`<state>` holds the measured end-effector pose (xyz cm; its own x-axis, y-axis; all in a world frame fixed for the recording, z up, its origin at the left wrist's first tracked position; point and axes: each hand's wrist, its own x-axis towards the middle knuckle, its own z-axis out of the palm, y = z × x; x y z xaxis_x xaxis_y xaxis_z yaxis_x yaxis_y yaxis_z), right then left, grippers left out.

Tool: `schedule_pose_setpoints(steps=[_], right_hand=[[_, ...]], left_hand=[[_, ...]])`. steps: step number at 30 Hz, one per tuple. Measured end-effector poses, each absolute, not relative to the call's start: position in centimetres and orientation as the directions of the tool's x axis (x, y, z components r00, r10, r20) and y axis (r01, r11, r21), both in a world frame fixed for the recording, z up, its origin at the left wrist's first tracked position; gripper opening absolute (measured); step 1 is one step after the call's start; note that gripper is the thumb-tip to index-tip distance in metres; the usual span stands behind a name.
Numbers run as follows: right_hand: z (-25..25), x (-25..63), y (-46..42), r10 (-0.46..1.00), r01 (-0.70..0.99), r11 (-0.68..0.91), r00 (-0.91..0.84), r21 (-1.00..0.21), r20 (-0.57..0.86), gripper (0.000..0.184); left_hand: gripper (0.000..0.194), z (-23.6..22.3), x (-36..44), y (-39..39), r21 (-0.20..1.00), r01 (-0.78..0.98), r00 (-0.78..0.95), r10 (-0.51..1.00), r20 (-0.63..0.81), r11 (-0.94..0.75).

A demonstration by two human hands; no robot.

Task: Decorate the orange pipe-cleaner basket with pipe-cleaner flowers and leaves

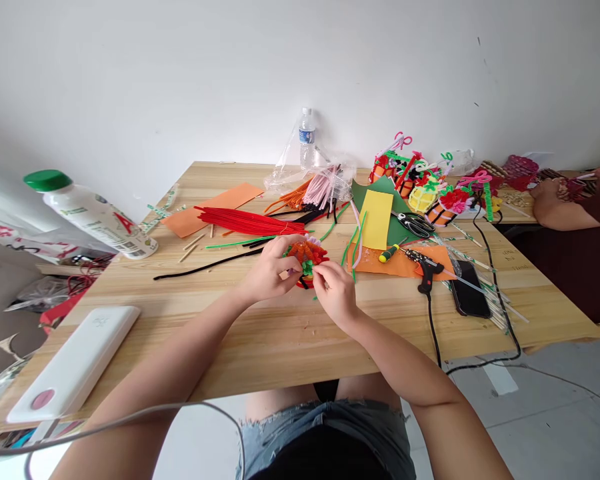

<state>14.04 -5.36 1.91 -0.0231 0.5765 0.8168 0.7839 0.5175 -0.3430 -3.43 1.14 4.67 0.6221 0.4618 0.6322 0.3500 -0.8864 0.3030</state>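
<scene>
Between my hands, near the middle of the table, is a small pipe-cleaner flower piece [307,252] with orange and red fuzzy petals, a green part and a bit of purple. My left hand [275,272] grips it from the left, thumb and fingers bent round its edge. On the other side my right hand [336,292] pinches at the green part [307,268] with thumb and forefinger. The fingers partly cover the piece, and its underside is hidden. Just behind it lies a bundle of red pipe cleaners [250,221], with a black pipe cleaner [200,269] to the left.
Finished pipe-cleaner baskets [423,197] stand back right. Nearby are scissors [414,225], a yellow screwdriver [389,253], a corded glue gun [425,267] and a phone [470,290]. A bottle [95,217] and power bank [75,363] are left. Another person's arm [563,210] rests far right.
</scene>
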Motion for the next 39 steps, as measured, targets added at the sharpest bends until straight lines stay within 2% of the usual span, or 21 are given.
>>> schedule_pose_setpoints(steps=[7, 14, 16, 20, 22, 27, 34, 39], right_hand=[[1.79, 13.82, -5.53, 0.582, 0.824, 0.486, -0.057, -0.291, 0.811, 0.020], [1.95, 13.61, -5.20, 0.597, 0.805, 0.508, -0.074, -0.305, 0.799, 0.022], [2.03, 13.63, -5.17, 0.591, 0.808, 0.505, -0.066, -0.304, 0.804, 0.020], [2.04, 13.69, -5.17, 0.575, 0.808, 0.507, -0.058, -0.300, 0.816, 0.018], [1.97, 13.72, -5.16, 0.592, 0.811, 0.492, -0.047, -0.315, 0.804, 0.018], [1.91, 13.79, -5.15, 0.631, 0.811, 0.471, -0.034, -0.347, 0.775, 0.018], [2.07, 13.79, -5.17, 0.619, 0.808, 0.471, -0.017, -0.354, 0.785, 0.015], [2.12, 13.86, -5.23, 0.621, 0.806, 0.468, -0.007, -0.363, 0.784, 0.014]], left_hand=[[0.007, 4.57, -3.39, 1.12, 0.312, 0.347, 0.627, 0.466, 0.624, -0.884], [0.007, 4.74, -3.29, 0.96, 0.331, 0.333, 0.621, 0.470, 0.628, -0.883], [0.006, 4.78, -3.19, 0.91, 0.310, 0.341, 0.615, 0.460, 0.641, -0.887], [0.027, 4.90, -3.08, 0.72, 0.233, 0.378, 0.637, 0.434, 0.637, -0.896], [0.031, 4.95, -3.12, 0.62, 0.206, 0.387, 0.669, 0.428, 0.608, -0.899], [0.033, 4.74, -3.19, 0.61, 0.181, 0.401, 0.695, 0.427, 0.579, -0.898], [0.024, 4.34, -2.93, 0.58, 0.146, 0.451, 0.670, 0.442, 0.597, -0.880], [0.025, 4.19, -2.96, 0.55, 0.102, 0.460, 0.669, 0.420, 0.614, -0.882]])
